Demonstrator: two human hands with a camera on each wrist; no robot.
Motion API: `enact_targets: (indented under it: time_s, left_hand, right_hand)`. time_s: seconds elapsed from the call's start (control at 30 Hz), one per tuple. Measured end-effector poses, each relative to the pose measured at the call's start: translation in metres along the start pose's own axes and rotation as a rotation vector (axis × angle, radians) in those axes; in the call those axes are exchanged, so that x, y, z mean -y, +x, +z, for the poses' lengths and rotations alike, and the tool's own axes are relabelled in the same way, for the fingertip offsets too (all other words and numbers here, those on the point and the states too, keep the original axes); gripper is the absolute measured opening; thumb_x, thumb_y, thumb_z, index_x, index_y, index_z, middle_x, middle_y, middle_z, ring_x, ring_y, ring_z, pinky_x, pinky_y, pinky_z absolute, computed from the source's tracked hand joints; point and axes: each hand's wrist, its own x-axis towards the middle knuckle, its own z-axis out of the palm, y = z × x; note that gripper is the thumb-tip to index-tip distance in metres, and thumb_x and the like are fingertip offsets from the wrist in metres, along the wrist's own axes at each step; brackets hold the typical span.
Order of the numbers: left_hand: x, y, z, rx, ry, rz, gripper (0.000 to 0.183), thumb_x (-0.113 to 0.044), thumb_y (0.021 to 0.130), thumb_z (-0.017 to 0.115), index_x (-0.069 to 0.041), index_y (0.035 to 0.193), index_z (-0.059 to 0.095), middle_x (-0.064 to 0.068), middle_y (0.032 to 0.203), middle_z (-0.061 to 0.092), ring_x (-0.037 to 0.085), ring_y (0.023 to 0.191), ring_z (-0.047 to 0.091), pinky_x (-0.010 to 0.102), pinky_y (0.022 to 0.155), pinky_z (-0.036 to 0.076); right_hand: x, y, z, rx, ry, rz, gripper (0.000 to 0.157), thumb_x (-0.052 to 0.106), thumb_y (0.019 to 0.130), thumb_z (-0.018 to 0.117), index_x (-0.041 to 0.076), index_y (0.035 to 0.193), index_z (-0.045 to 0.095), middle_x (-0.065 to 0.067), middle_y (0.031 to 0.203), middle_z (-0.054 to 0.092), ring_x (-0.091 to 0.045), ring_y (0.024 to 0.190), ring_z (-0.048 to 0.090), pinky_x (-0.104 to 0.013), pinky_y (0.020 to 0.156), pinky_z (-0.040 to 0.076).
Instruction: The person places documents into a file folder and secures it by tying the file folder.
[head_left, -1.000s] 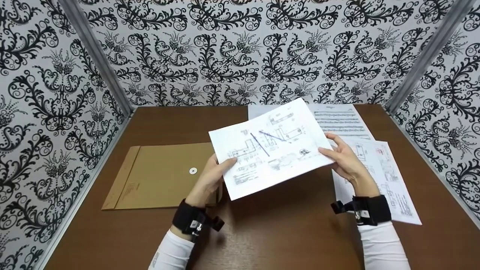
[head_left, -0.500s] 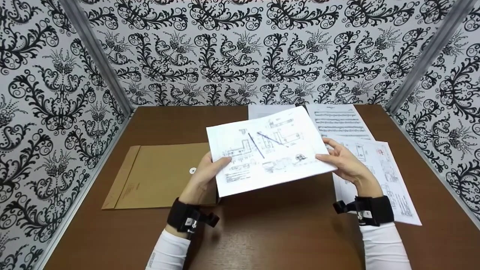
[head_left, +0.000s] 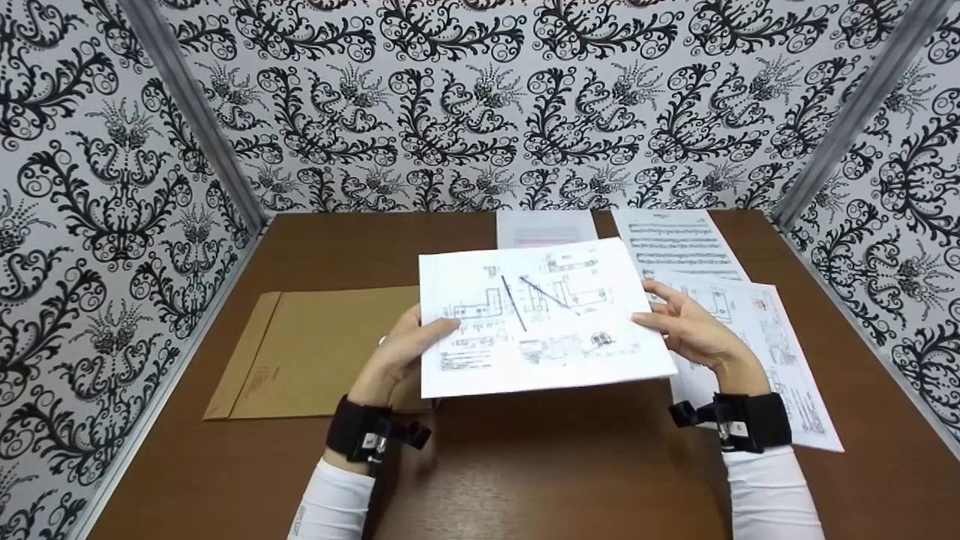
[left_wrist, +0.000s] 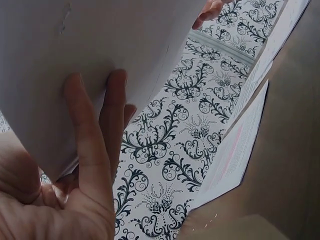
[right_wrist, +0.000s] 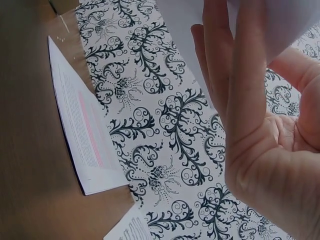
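Observation:
Above the table, both hands hold a white sheet with technical drawings [head_left: 547, 330], crossed by two dark blue pen strokes. At its left edge the left hand [head_left: 405, 345] pinches it, thumb on the printed face. In the left wrist view, fingers [left_wrist: 90, 135] of that hand support the sheet's blank back [left_wrist: 95, 40]. My right hand [head_left: 694, 330] grips the right edge, its thumb on the front. Behind the paper in the right wrist view, fingers [right_wrist: 247, 75] of the right hand are spread along the back. The sheet tilts toward the head camera.
A brown cardboard envelope [head_left: 322, 352] lies at the left, partly covered by the sheet. Toward the back are a text page with pink lines [head_left: 546, 225] and sheet music [head_left: 682, 240]. Another drawing sheet with a red stamp [head_left: 787, 360] lies right. Patterned walls [head_left: 480, 112] enclose the table.
The held sheet has turned clockwise to nearly level, its right upper corner dropping and uncovering more of the text page behind. The left hand has shifted slightly left; both hands keep their grip.

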Motion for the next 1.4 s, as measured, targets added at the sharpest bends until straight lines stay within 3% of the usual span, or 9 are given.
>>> enact_targets:
  time_s: [0.13,0.23,0.33,0.47,0.57,1.0,1.27,1.4]
  left_hand:
    - [0.0,-0.001,-0.002,0.051,0.032,-0.02,0.044,-0.01,0.103,0.053,0.001,0.144,0.047,0.0,0.104,0.076,0.016,0.086,0.077,0.029,0.074,0.064]
    - [-0.001,0.0,-0.002,0.084,0.022,-0.025,0.042,-0.009,0.103,0.052,0.001,0.143,0.047,0.0,0.104,0.077,0.015,0.086,0.077,0.029,0.075,0.064]
    - [-0.001,-0.001,-0.003,0.109,0.015,-0.019,0.04,-0.007,0.102,0.051,0.003,0.141,0.048,0.0,0.103,0.077,0.015,0.085,0.077,0.028,0.074,0.064]
    - [-0.002,-0.001,-0.004,0.139,0.021,-0.009,0.038,-0.007,0.102,0.051,0.004,0.139,0.05,-0.001,0.102,0.077,0.015,0.084,0.078,0.028,0.073,0.064]
    - [-0.002,-0.002,-0.006,0.154,0.025,-0.003,0.037,-0.006,0.103,0.05,0.005,0.138,0.051,-0.001,0.102,0.078,0.015,0.084,0.078,0.028,0.073,0.064]
    - [-0.003,-0.003,-0.014,0.196,0.024,0.045,0.041,-0.007,0.103,0.051,0.006,0.142,0.049,-0.002,0.105,0.078,0.016,0.086,0.078,0.029,0.075,0.064]
    - [-0.007,-0.006,-0.025,0.223,-0.006,0.003,0.043,-0.005,0.104,0.051,0.006,0.145,0.044,-0.002,0.109,0.078,0.015,0.09,0.078,0.028,0.076,0.064]
    - [-0.01,-0.01,-0.034,0.219,0.003,-0.033,0.05,-0.006,0.104,0.053,0.004,0.151,0.037,-0.003,0.104,0.08,0.011,0.079,0.077,0.023,0.064,0.061]
  right_hand:
    - [-0.001,0.002,0.001,0.011,0.006,-0.001,0.074,-0.004,0.103,0.048,-0.001,0.16,0.001,0.0,0.118,0.076,-0.017,0.097,0.078,-0.033,0.08,0.064]
    - [-0.004,0.005,0.003,0.03,0.013,-0.006,0.077,-0.003,0.104,0.047,-0.002,0.161,-0.005,0.0,0.12,0.076,-0.018,0.101,0.077,-0.034,0.084,0.063]
    - [-0.007,0.008,0.006,0.041,0.011,-0.001,0.069,0.001,0.105,0.048,0.004,0.16,0.007,0.0,0.121,0.075,-0.019,0.102,0.077,-0.034,0.085,0.063]
    - [-0.011,0.009,0.011,0.032,-0.011,0.021,0.048,0.005,0.105,0.05,0.014,0.148,0.031,-0.001,0.116,0.076,-0.019,0.099,0.078,-0.033,0.083,0.063]
    - [-0.013,0.011,0.015,0.016,-0.021,0.031,0.038,0.005,0.105,0.051,0.017,0.139,0.041,-0.001,0.113,0.077,-0.019,0.096,0.079,-0.034,0.082,0.064]
    - [-0.018,0.019,0.018,0.014,-0.076,0.0,0.024,0.004,0.105,0.052,0.016,0.123,0.061,-0.001,0.107,0.079,-0.017,0.089,0.079,-0.031,0.076,0.064]
    - [-0.018,0.018,0.017,0.007,-0.08,-0.006,0.024,0.004,0.104,0.053,0.017,0.121,0.064,-0.002,0.106,0.079,-0.018,0.088,0.08,-0.031,0.074,0.064]
    - [-0.018,0.017,0.017,-0.024,-0.092,-0.004,0.022,0.005,0.104,0.055,0.017,0.12,0.064,0.0,0.105,0.08,-0.017,0.087,0.08,-0.029,0.074,0.064]
